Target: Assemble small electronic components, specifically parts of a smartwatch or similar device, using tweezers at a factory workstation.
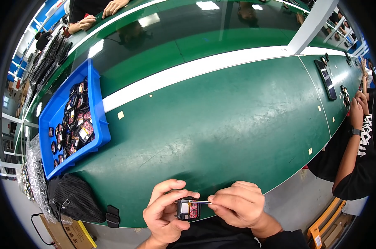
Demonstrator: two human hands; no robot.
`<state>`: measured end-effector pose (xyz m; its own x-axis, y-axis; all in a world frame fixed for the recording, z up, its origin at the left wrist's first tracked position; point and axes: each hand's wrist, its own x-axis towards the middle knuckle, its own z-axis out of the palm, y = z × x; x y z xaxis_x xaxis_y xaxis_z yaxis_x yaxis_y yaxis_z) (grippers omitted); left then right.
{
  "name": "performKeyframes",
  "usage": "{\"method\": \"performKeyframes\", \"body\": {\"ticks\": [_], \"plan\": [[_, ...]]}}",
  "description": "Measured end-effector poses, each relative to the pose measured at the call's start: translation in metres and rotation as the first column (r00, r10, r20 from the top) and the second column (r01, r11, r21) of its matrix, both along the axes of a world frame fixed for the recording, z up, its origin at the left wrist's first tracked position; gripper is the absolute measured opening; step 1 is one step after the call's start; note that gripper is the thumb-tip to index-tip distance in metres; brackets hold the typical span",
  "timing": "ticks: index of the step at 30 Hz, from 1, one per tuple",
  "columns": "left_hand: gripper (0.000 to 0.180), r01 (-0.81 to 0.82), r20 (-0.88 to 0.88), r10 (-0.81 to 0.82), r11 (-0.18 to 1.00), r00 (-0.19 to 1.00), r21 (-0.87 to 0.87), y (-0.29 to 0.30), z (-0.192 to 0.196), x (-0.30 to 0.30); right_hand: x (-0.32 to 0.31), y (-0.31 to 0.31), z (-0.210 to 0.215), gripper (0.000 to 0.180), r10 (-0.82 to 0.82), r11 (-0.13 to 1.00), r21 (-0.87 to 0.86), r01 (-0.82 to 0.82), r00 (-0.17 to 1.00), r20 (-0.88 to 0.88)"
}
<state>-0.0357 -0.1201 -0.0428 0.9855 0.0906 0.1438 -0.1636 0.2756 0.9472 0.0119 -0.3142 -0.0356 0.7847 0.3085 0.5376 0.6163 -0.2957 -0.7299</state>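
The open black device (188, 210) sits at six o'clock, raised near our edge of the table, its red circuit board and pale block facing up. Our left hand (165, 211) grips its case between thumb and fingers; our right hand (237, 204) pinches a slim metal tool (202, 202), whose tip reaches the device.

Before us spreads a green tabletop (221, 124), scuffed and softly shining, dotted with small yellow paper bits. We see a white strip (188, 76) across it at twelve o'clock, with a glossier green surface (188, 45) beyond, mirroring ceiling lights. A pale post (310, 29) rises at two o'clock.

At nine o'clock we have a blue bin (101, 120) with many similar black units (76, 112); at eight, a black mesh bag (74, 197) and, further out, clear plastic wrap (36, 178). An orange frame (325, 218) stands on the grey floor (285, 203) at four. Co-workers sit near us: one's hands (113, 7) at eleven, another's arm (349, 153) at three.
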Motion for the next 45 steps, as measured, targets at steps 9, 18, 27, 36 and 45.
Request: {"method": "performKeyframes", "body": {"ticks": [9, 18, 27, 36, 45], "plan": [[0.074, -0.008, -0.011, 0.008, 1.0, 1.0, -0.002, 0.0016, 0.0004, -0.0013, -0.0017, 0.0034, 0.0025, 0.021, -0.042, 0.998, -0.042, 0.042, 0.999, -0.009], [0.075, -0.032, -0.081, 0.04, 0.995, 0.996, 0.092, -0.0006, 0.0041, 0.0011, -0.0033, 0.0026, 0.0009, 0.022, -0.051, 0.995, -0.087, 0.054, 0.998, 0.038], [0.077, -0.033, -0.127, 0.039, 0.998, 0.991, 0.054, -0.0007, 0.0074, 0.0017, -0.006, 0.0017, -0.003, 0.024, -0.053, 0.992, -0.109, 0.065, 0.992, 0.11], [0.078, -0.083, -0.147, 0.084, 0.996, 0.986, 0.014, -0.0017, 0.0072, 0.0016, -0.0067, 0.004, -0.0036, 0.028, -0.048, 0.985, -0.158, 0.069, 0.99, 0.136], [0.078, -0.074, -0.145, 0.076, 0.997, 0.987, 0.017, -0.0016, 0.0065, 0.0012, -0.0057, 0.0053, -0.0038, 0.031, -0.044, 0.981, -0.18, 0.068, 0.99, 0.135]]}}
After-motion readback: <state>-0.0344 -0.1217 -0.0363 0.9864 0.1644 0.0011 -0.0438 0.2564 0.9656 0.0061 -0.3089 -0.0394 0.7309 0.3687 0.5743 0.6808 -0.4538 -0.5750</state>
